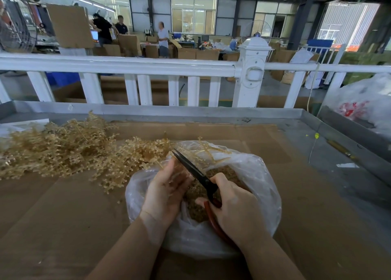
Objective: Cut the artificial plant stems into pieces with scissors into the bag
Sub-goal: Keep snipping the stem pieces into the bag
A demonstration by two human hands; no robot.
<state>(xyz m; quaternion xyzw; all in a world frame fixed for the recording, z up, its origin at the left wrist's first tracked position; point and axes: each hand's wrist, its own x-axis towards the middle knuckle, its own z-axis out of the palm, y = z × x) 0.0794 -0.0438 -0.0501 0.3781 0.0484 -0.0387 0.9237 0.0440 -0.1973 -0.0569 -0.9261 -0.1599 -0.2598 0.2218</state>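
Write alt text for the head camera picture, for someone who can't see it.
Over an open clear plastic bag of cut pieces, the right hand grips red-handled scissors while the left hand holds a beige artificial stem. More stems lie piled to the left on cardboard.

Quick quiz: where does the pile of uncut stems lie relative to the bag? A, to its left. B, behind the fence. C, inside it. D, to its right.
A: the uncut stems are heaped on the cardboard left of the bag, while the right hand works the scissors over the bag's mouth.
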